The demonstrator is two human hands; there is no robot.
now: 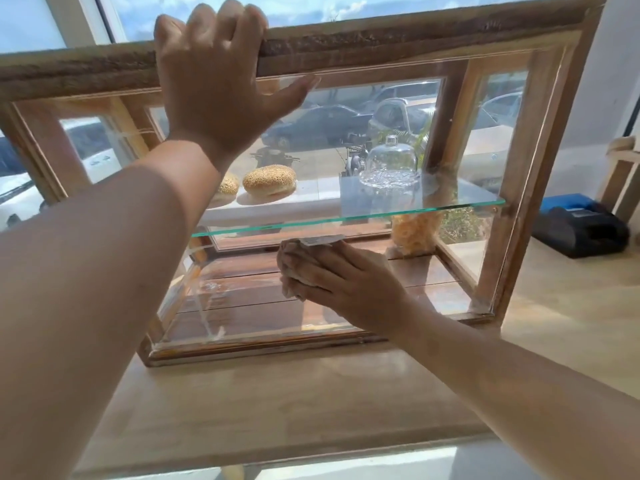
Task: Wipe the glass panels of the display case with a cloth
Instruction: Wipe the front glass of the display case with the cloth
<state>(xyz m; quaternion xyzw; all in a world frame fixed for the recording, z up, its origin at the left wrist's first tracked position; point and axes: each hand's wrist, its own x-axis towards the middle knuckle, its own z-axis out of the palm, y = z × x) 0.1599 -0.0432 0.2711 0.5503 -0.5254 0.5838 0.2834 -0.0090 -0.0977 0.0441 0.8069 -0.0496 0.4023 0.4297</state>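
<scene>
A wooden-framed display case [526,188] with glass panels stands on a pale wooden counter. My left hand [214,84] grips the rough top rail of the case, fingers over the rail and thumb below it. My right hand [343,282] is shut on a crumpled beige cloth [294,261] and holds it just below the front edge of the glass shelf [433,209], inside the lower half of the case. I cannot tell whether the cloth touches glass.
On the glass shelf lie sesame buns [269,180] on a white board and a glass dome on a dish [391,164]. A jar of yellowish food [414,233] stands at the back right. A black and blue device [581,226] sits on the counter [554,323] to the right.
</scene>
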